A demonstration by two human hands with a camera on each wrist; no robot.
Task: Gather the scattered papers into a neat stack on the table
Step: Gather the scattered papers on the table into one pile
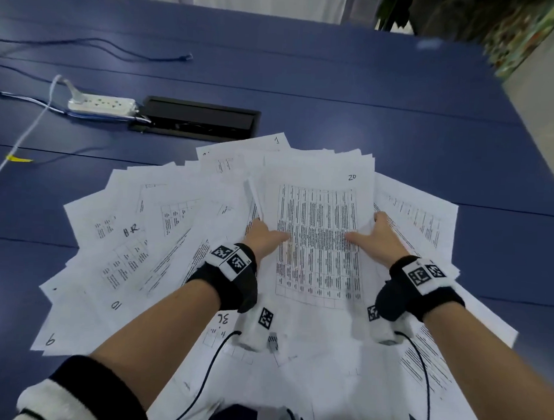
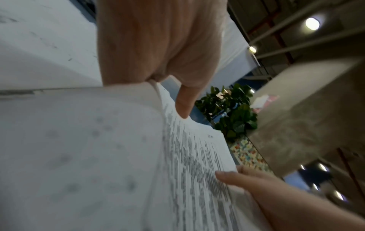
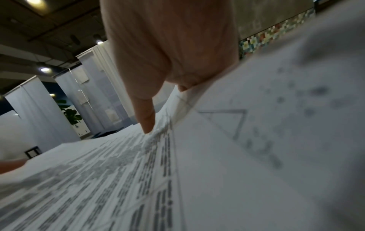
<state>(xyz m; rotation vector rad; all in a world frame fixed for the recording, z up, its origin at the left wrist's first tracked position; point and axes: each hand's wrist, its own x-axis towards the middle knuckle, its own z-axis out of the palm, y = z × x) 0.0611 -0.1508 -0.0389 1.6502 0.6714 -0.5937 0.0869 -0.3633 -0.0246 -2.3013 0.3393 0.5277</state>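
Note:
Many white printed papers (image 1: 121,235) lie fanned out over the blue table (image 1: 367,96). In the middle, a bundle (image 1: 320,198) topped by a sheet marked "20" is raised off the spread. My left hand (image 1: 263,237) grips its left edge and my right hand (image 1: 375,235) its right edge. Each thumb lies on the top sheet, with the fingers tucked under the bundle and hidden. In the left wrist view my left thumb (image 2: 183,107) presses the printed sheet (image 2: 197,156), and the right hand (image 2: 248,178) shows at the far edge. The right wrist view shows my right thumb (image 3: 147,120) on the sheet (image 3: 118,171).
A white power strip (image 1: 102,104) and a black cable hatch (image 1: 197,119) sit at the back left, just beyond the papers. Thin cables (image 1: 118,48) run across the far left of the table. The table's right edge (image 1: 523,130) lies beyond the spread.

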